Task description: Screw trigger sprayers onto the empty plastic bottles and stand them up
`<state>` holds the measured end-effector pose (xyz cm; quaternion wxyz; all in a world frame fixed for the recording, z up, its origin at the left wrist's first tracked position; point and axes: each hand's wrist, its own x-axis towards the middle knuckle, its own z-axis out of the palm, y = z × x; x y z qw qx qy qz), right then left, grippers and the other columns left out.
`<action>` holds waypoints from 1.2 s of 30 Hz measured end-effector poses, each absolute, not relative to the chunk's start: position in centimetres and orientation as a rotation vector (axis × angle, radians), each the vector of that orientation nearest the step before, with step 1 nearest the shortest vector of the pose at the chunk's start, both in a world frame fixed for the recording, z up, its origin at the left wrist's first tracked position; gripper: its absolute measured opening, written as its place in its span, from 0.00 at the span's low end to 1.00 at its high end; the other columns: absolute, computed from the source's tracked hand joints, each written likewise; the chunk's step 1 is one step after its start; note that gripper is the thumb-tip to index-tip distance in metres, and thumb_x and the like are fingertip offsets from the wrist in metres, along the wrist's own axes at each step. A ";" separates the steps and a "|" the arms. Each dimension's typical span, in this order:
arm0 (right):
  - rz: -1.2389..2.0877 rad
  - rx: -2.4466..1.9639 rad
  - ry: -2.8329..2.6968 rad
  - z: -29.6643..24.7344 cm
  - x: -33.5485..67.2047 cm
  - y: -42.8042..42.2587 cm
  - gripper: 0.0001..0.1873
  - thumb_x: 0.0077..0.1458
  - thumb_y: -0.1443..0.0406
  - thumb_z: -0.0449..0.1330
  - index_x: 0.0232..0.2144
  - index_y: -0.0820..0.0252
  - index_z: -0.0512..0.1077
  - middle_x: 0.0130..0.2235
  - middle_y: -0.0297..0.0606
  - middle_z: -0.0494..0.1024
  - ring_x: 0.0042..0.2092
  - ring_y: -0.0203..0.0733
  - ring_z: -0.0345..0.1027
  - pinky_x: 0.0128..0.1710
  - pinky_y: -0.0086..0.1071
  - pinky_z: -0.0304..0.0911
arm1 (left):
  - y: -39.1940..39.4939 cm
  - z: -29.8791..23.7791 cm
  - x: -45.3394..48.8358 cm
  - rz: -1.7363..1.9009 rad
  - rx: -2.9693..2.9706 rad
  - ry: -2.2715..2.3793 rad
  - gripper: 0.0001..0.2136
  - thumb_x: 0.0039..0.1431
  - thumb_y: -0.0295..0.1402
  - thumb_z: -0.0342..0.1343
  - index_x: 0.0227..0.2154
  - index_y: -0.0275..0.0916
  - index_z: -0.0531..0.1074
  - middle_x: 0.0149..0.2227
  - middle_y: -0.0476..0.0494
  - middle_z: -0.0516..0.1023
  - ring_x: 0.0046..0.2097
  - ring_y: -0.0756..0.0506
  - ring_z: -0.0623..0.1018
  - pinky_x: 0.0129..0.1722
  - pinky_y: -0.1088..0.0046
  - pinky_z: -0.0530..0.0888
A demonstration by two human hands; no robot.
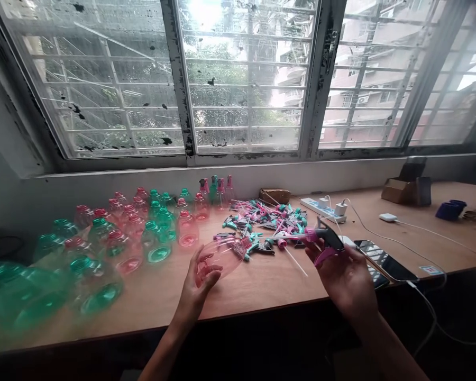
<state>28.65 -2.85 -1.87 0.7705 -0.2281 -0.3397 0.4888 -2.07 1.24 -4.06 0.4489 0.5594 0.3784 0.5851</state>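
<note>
l hand (196, 280) has fingers curled rnd pink bottle (224, 259), neck tipped r twd spray head (332, 239) r hand (351, 280) grips r of bottle

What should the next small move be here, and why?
Perhaps move the spray head toward the bottle, feeding the tube into the neck: the left hand holds the bottle tilted, neck facing the right hand, which holds the spray head with its tube pointing that way.
</note>
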 end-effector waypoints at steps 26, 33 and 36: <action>1.300 -0.906 -1.379 -5.9 24.0 1.0 0.25 0.52 0.51 0.68 0.47 0.60 0.74 0.30 0.37 0.81 0.33 0.46 0.77 0.35 0.38 0.73 | 1.5 -4.9 -2.3 1.111 1.606 0.903 0.43 0.53 0.35 0.67 0.67 0.48 0.50 0.64 0.36 0.63 0.66 0.34 0.63 0.65 0.53 0.60; 1.262 -1.020 -1.363 -7.2 24.4 1.1 0.25 0.47 0.49 0.70 0.38 0.61 0.75 0.25 0.33 0.79 0.28 0.42 0.74 0.30 0.34 0.69 | 1.4 -5.3 -2.0 1.049 1.914 1.009 0.44 0.57 0.37 0.64 0.69 0.51 0.42 0.66 0.39 0.61 0.64 0.35 0.66 0.65 0.54 0.59; 1.217 -1.043 -1.383 -7.2 24.4 1.2 0.23 0.45 0.50 0.72 0.37 0.61 0.76 0.26 0.33 0.80 0.29 0.43 0.75 0.30 0.34 0.69 | 1.2 -4.9 -2.0 1.012 1.888 1.009 0.45 0.57 0.40 0.64 0.70 0.47 0.40 0.66 0.38 0.61 0.65 0.34 0.64 0.66 0.54 0.59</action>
